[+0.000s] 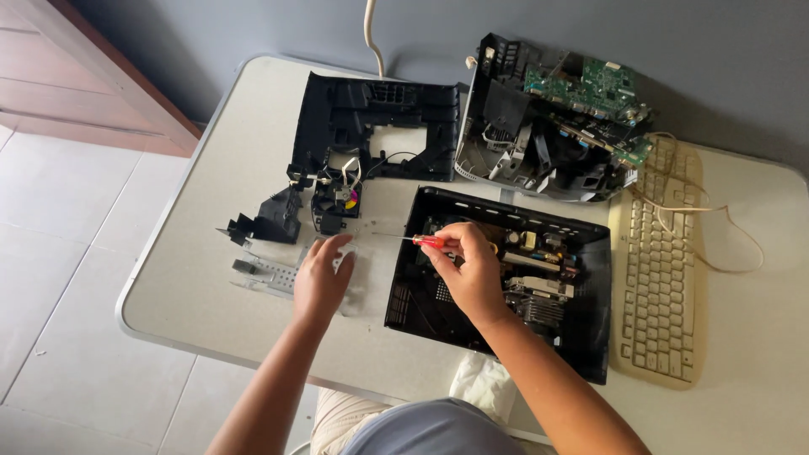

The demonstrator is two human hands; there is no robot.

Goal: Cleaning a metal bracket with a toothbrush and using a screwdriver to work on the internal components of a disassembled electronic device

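Nearest me, white crumpled cloth [484,381] is lying at the table [219,202] edge. Leftward, my left hand [322,278] is pressing flat, fingers spread, on a clear plastic plate [278,275]. My right hand [468,265] is pinching a red-handled screwdriver [417,240], tip pointing between my hands, over the black chassis [506,278]. I judge a screw is being worked; steadying comes next.

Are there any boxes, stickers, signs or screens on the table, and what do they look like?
None that I can make out: no package, label, sign or screen shows.
Nearest things: a beige keyboard at the right, green circuit boards at the top, and a red-handled screwdriver in the right hand.
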